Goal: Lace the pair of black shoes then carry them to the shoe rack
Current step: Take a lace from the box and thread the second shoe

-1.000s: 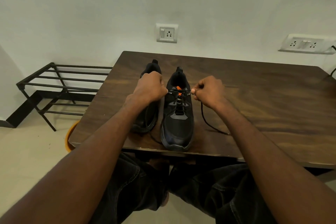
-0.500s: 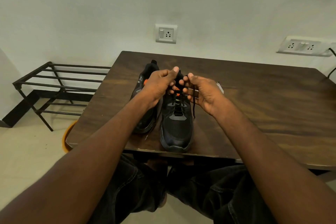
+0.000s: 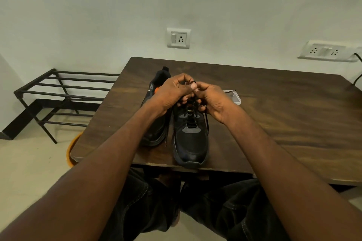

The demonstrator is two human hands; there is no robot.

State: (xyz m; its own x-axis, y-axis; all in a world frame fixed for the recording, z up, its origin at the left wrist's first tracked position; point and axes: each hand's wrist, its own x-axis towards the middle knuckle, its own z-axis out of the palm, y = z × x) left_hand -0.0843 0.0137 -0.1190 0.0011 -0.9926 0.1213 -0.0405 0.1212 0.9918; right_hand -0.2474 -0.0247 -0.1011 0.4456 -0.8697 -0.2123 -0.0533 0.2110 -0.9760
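Two black shoes stand side by side near the front edge of the dark wooden table, toes toward me. The right shoe is the one under my hands; the left shoe sits beside it with an orange patch showing. My left hand and my right hand meet above the right shoe's tongue, both pinching its black lace. A small loop of lace shows at my left fingertips, and one strand hangs down the shoe's right side. The upper eyelets are hidden by my fingers.
A black metal shoe rack stands on the floor left of the table, against the wall. A small clear plastic box lies on the table just behind my right hand. An orange round object peeks out under the table's left corner.
My hands, pulled apart with the lace ends taut a second ago, have come together over the right shoe's tongue. The lace that trailed on the table now hangs beside the shoe.
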